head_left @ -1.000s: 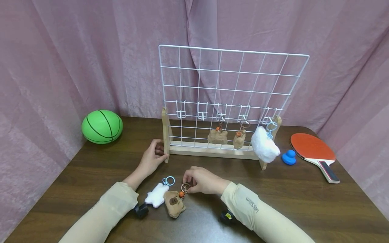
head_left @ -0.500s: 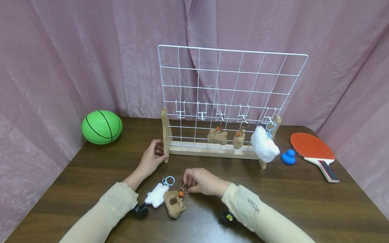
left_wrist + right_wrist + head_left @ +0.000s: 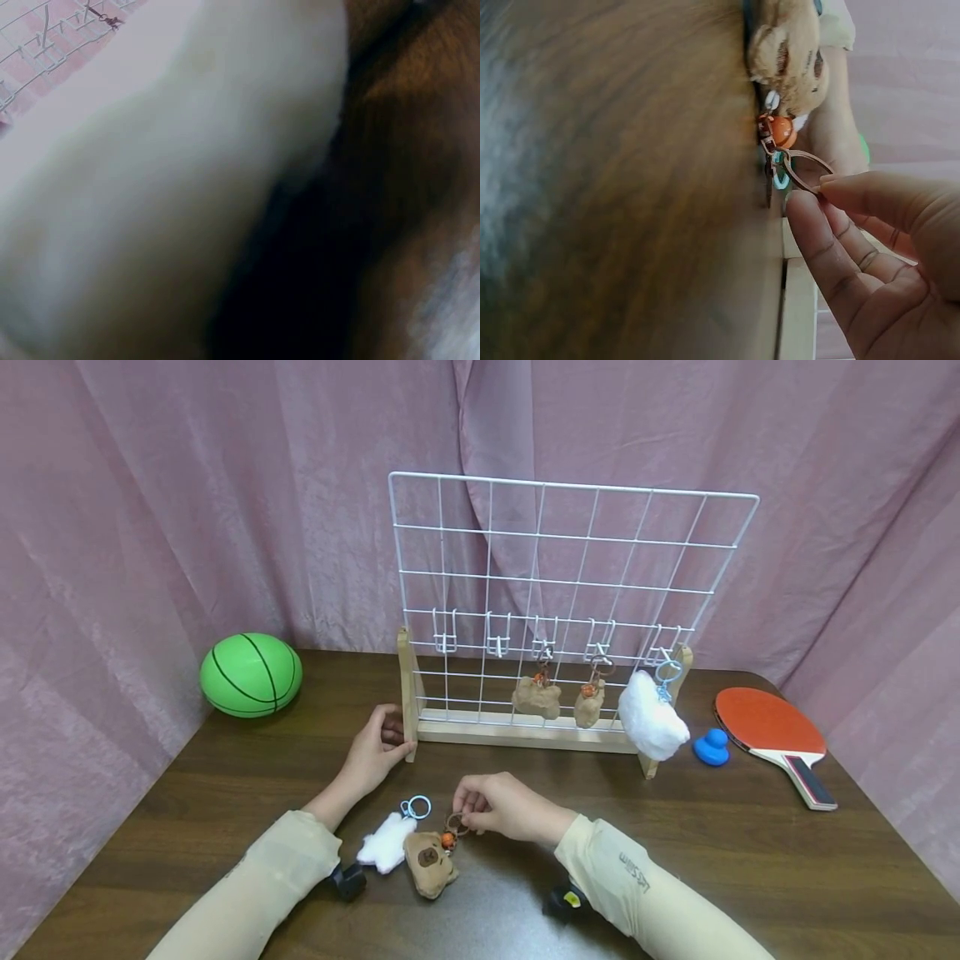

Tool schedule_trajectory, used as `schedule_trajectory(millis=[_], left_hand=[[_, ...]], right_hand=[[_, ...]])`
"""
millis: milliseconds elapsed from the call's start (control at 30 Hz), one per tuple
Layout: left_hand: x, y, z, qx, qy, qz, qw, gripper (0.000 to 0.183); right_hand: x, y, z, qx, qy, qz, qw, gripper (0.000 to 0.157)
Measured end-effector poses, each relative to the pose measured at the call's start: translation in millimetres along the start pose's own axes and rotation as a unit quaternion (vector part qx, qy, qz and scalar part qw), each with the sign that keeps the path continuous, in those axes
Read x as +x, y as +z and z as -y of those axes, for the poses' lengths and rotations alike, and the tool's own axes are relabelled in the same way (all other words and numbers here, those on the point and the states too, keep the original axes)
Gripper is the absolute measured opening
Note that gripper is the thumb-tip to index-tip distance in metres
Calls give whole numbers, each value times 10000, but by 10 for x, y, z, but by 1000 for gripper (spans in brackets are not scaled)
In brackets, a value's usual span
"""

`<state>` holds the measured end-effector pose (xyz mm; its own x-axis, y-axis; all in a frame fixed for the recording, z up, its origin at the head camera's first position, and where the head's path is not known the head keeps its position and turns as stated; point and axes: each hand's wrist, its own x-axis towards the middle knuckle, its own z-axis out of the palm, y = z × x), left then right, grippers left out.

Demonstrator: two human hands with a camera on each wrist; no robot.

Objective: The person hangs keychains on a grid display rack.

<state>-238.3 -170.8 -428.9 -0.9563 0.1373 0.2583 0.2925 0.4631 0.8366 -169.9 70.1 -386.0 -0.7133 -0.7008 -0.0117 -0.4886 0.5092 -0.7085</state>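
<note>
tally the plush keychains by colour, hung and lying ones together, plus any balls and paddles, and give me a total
Brown plush keychains: 3 (2 hanging on the rack, 1 on the table)
White plush keychains: 2 (1 hanging, 1 on the table)
Green ball: 1
Red paddle: 1
Total: 7

Pinkish-mauve curtains [image 3: 225,485] hang in soft folds behind the brown wood-grained table [image 3: 750,877] and along its left and right sides; a pale sheen [image 3: 513,906] lies on its near part.
</note>
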Motion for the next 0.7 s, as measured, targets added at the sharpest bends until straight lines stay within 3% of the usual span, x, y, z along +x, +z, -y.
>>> schedule_trajectory(millis=[700], left_hand=[[-4, -3, -6, -63, -31, 17, 10000, 57]], right_hand=[[-138, -209, 220, 18, -306, -225, 9993, 9]])
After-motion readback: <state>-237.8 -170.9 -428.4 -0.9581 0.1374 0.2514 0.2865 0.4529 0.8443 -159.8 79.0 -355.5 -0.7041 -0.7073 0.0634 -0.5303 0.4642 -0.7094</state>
